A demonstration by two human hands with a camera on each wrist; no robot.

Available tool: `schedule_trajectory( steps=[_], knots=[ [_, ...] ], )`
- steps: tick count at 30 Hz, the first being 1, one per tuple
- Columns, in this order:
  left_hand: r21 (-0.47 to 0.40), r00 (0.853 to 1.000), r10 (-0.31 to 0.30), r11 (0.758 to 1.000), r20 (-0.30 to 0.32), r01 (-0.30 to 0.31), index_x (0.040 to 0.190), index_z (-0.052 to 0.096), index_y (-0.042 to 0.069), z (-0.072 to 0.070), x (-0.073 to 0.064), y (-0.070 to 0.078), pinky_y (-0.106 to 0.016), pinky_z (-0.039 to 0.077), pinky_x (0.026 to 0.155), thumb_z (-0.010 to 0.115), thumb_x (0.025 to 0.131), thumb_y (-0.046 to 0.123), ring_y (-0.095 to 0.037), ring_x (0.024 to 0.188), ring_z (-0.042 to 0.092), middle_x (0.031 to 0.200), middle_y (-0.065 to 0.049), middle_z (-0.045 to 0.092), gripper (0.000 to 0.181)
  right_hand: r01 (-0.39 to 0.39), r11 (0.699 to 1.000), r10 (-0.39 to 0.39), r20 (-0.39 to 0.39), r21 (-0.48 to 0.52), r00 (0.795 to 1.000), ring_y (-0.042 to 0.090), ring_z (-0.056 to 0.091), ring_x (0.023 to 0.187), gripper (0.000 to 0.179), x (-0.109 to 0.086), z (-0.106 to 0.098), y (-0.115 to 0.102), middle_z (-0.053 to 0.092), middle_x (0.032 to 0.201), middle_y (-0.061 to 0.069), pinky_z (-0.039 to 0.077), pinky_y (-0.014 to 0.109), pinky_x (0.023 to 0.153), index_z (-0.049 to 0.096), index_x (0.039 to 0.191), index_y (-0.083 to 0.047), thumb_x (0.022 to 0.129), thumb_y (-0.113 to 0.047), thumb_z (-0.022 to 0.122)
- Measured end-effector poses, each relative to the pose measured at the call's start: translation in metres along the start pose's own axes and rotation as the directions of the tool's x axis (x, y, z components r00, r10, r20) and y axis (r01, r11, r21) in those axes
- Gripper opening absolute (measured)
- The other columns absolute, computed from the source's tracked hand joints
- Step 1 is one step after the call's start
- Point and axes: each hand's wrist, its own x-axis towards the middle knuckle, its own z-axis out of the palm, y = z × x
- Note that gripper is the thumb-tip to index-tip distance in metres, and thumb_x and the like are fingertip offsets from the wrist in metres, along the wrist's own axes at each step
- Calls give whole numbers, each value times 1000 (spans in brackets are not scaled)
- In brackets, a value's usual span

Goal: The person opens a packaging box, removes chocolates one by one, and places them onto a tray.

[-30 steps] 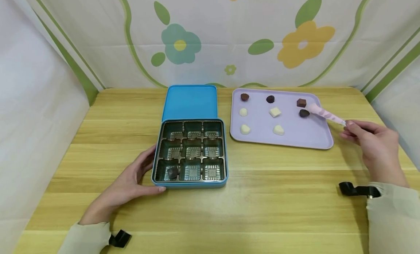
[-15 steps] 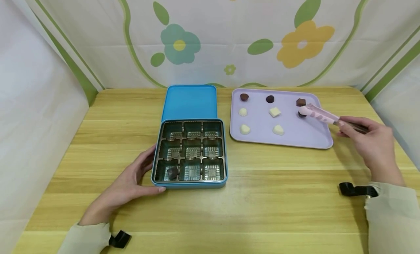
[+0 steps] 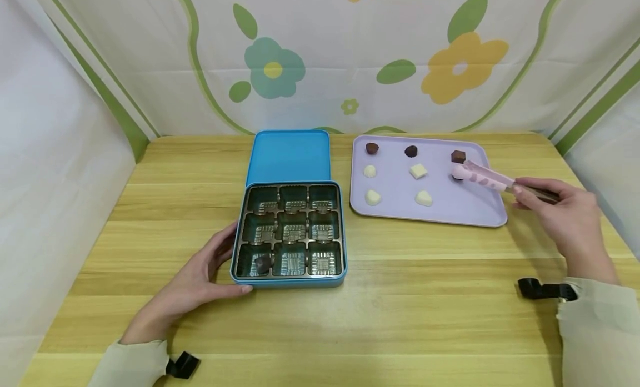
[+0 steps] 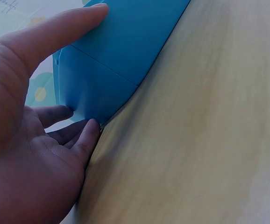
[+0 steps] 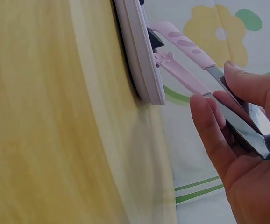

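Note:
My left hand [image 3: 197,273] holds the near left corner of a blue tin box [image 3: 295,282], thumb along the front wall and fingers at the left side. Inside, a dark insert has square compartments, and a dark chocolate [image 3: 263,263] lies in the near left one. My right hand [image 3: 565,215] grips metal tongs with pink tips [image 5: 184,44], thumb on one arm and fingers on the other. Over the lilac tray [image 3: 465,215], the tips stand on either side of a dark chocolate [image 5: 155,40], mostly hidden by them in the head view.
Several other chocolates lie on the tray, among them a brown cube [image 3: 458,156] beside the tong tips and a white square [image 3: 418,171]. Behind the tin box lies its blue lid [image 3: 290,156]. A flower-print curtain [image 3: 325,54] stands at the table's back edge.
My right hand has moved slightly left, bringing the tong tips from the right of the dark chocolate to over it. My left hand and the tin box have stayed put.

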Motion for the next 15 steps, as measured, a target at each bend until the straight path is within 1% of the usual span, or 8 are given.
schedule_trajectory(
  steps=[6,9,11,12,14,15],
  knots=[
    [1,1000,3,1000,-1,-3,173,21,27,0,0,0,-2,31,115,93,82,9,-46,157,32,176,-16,28,118,7,999,-7,1,-35,1000,-9,74,74,40,0,1,0,70,89,-42,57,7,67,75,135,-11,101,-32,77],
    [-2,1000,2,1000,-2,-2,173,21,26,0,0,0,-2,31,115,94,82,9,-46,156,32,176,-17,28,118,1,1000,-1,3,-17,1000,-8,74,73,33,0,1,0,71,88,-40,59,9,67,78,129,-15,100,-31,77],
    [-4,1000,3,1000,-1,-3,173,20,25,0,0,-1,-2,30,115,94,81,9,-47,156,32,176,-18,27,119,0,1000,0,7,25,1000,-6,75,73,26,1,0,0,72,90,-36,61,11,68,80,124,-17,100,-27,77],
    [-5,1000,5,1000,-1,-5,174,20,24,0,0,-1,-2,30,115,94,81,8,-48,156,32,176,-18,27,119,-3,998,2,11,68,1000,-4,76,73,23,1,-1,0,74,91,-33,61,13,69,81,121,-17,100,-25,78],
    [-5,1000,6,1000,-1,-6,174,20,24,0,0,-1,-2,30,115,94,81,8,-48,156,32,176,-19,27,119,-12,982,9,15,186,1000,0,77,71,17,1,-2,1,77,92,-26,63,16,69,83,115,-16,98,-18,80],
    [-5,1000,9,1000,-1,-9,174,20,23,0,0,-1,-2,30,115,93,81,8,-48,156,32,176,-19,27,119,-21,968,17,19,250,1000,2,77,71,15,1,-3,0,78,92,-22,63,17,69,84,112,-16,97,-16,81]
  ],
)
